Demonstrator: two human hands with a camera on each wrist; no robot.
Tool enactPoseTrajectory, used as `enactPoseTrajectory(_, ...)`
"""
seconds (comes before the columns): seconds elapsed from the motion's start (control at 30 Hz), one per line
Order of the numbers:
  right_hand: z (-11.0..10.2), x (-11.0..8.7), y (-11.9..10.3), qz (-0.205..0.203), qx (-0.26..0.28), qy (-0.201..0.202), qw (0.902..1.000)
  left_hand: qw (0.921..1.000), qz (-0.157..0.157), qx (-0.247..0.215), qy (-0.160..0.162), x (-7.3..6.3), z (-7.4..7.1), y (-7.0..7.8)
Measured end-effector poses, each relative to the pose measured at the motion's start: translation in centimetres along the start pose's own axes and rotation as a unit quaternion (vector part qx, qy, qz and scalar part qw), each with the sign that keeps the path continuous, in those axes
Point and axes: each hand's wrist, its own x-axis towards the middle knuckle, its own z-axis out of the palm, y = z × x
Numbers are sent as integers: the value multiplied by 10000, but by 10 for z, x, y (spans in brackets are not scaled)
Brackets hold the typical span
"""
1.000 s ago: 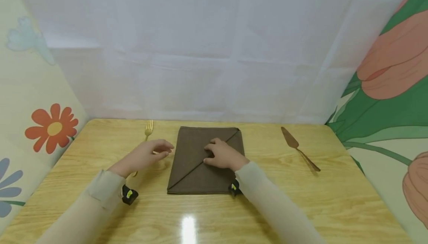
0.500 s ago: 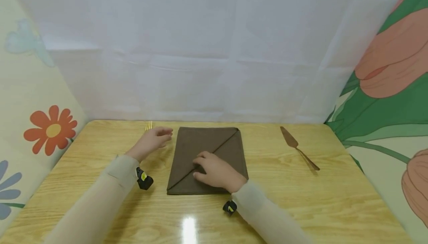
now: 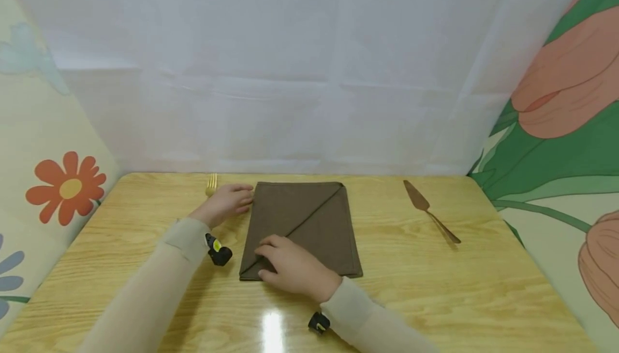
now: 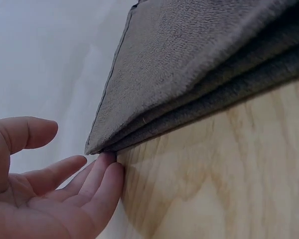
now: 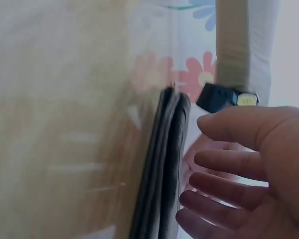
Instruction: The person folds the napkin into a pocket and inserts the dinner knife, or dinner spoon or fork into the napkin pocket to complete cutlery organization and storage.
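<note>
A dark brown cloth napkin [image 3: 280,205], folded into a layered square with a diagonal edge across its top, lies flat on the wooden table. My left hand [image 3: 224,204] is at its far left corner; in the left wrist view, fingertips [image 4: 107,158] touch under that corner while the thumb stays apart. Over the near left part of the napkin is my right hand [image 3: 295,267], its fingers loosely bent near the diagonal edge. The right wrist view shows the right thumb and fingers spread beside the napkin's layered edge [image 5: 164,164], pinching nothing.
A gold fork [image 3: 211,184] lies at the left, partly hidden behind the left hand. To the right is a copper-coloured cake server [image 3: 418,197]. A white sheet [image 3: 271,73] hangs along the table's back edge, with flower-painted walls [image 3: 561,165] at both sides.
My right hand has slid along the diagonal toward the napkin's near left corner. My left hand has moved away from me, up to the far left corner, and now touches it.
</note>
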Motion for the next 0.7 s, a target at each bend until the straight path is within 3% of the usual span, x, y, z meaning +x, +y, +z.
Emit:
enactPoseTrajectory(0.2, 6, 4, -10, -155, -238, -160, 9995, 9999, 18, 71, -113, 3, 3, 2)
enactPoseTrajectory(0.37, 11, 9, -17, -246, -766, -101, 9967, 9998, -38, -66, -191, 4, 6, 3)
enactPoseTrajectory(0.53, 11, 14, -25, -68, -1271, 7, 9919, 9992, -154, -305, -206, 6, 6, 2)
enactPoseTrajectory(0.7, 8, 18, -36, 320, -1450, -134, 9888, 9982, -264, -496, -231, 9, 7, 3)
